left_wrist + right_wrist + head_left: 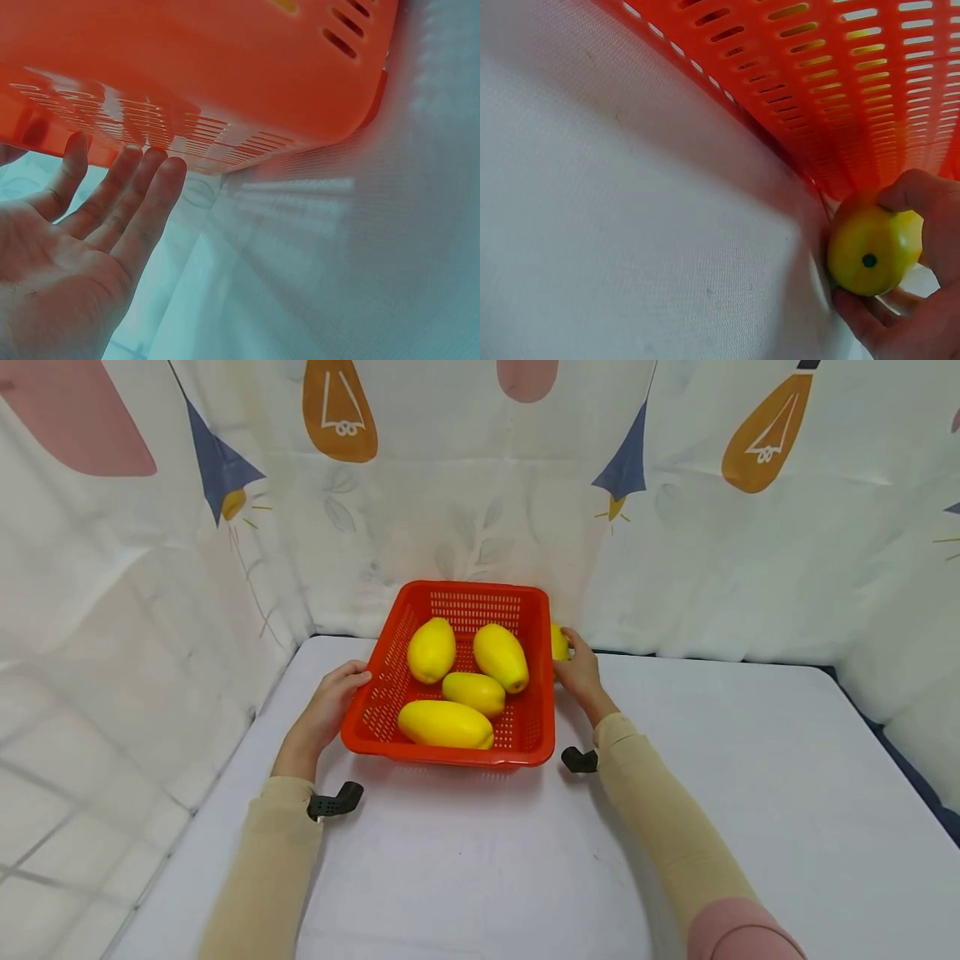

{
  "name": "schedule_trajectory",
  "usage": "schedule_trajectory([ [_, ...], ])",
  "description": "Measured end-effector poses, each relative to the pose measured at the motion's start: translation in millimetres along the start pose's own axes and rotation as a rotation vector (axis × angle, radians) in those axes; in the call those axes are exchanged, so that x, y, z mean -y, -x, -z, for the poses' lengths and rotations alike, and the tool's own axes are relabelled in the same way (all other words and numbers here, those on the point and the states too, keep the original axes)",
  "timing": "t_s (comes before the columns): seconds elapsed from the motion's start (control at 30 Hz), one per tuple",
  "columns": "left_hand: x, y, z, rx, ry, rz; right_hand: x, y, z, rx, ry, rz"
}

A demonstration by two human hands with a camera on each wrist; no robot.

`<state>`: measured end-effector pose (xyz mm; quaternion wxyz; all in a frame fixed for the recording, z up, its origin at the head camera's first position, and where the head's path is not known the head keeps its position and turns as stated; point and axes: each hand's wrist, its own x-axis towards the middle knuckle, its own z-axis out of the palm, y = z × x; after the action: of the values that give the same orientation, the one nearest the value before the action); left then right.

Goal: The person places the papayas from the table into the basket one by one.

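A red slotted plastic basket (450, 757) stands on the table, with several yellow oblong fruits (446, 724) inside. At its left rim, my left hand (330, 702) holds on; the left wrist view shows the fingers (135, 202) spread below the rim against the outer wall. My right hand (581, 675) is beyond the basket's right side, gripping another yellow fruit (558, 643). In the right wrist view that fruit (866, 251) has a dark round spot at its near end. Thumb and fingers lie on opposite sides of it, close to the basket's outer wall.
A white cloth covers the table (480, 860). Patterned white curtain (465, 485) hangs right behind the basket and continues along the left side. Dark wrist straps (335, 802) stick out from both sleeves.
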<state>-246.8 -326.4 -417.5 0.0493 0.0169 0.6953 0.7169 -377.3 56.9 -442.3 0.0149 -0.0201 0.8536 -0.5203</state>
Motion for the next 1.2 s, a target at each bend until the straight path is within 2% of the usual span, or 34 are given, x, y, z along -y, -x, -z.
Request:
schedule_trajectory([
  [0.43,0.4,-1.2,-0.1,0.016,0.039,-0.026,2,9,9.5,-0.02,-0.033,-0.041],
  [0.6,-0.2,-0.8,0.0,0.013,0.021,-0.02,1,11,12.9,-0.031,-0.046,-0.047],
  [0.9,0.2,-1.3,0.8,0.008,0.001,-0.013,-6,12,18.5,-0.044,-0.043,-0.013],
  [1.2,0.1,-1.4,0.4,0.007,-0.009,-0.009,-10,16,25.3,-0.045,0.006,0.013],
])
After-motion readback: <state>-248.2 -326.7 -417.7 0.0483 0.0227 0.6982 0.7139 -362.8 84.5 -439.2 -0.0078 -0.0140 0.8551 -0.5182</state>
